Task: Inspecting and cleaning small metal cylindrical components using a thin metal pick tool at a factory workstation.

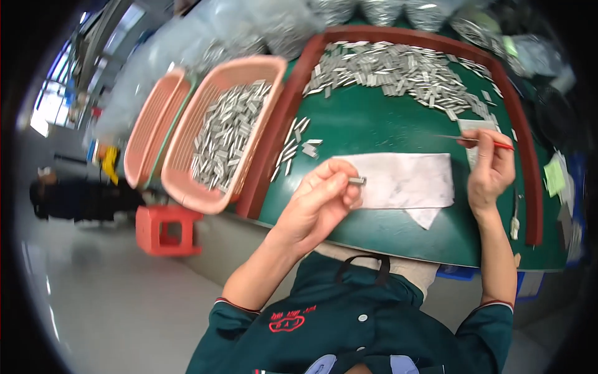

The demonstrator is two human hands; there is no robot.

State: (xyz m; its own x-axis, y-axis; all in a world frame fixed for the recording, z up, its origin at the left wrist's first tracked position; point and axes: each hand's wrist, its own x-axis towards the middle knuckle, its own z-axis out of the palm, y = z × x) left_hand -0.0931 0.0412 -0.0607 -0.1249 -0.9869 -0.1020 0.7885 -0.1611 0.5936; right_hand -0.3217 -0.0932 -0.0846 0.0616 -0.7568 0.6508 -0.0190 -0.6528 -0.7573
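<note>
My left hand (314,206) pinches a small silver metal piece (357,181) between thumb and fingertips, above the left end of a white cloth (408,177). That cloth lies flat on the green tabletop, with faint grey smudges and a corner pointing toward me. To the right, my right hand (489,174) is closed on a thin pointed tool (503,146) with a red handle. Its slim metal shaft points left, apart from the piece. Many similar metal pieces (392,71) form a heap at the table's far side, and several more (289,148) lie left of the cloth.
A reddish-brown raised border (268,149) edges the table. Left of it stand a pink basket (199,198) of metal pieces and another pink basket (148,140). A red stool (165,230) is on the floor. Bagged parts (286,28) line the back; a person (87,198) is far left.
</note>
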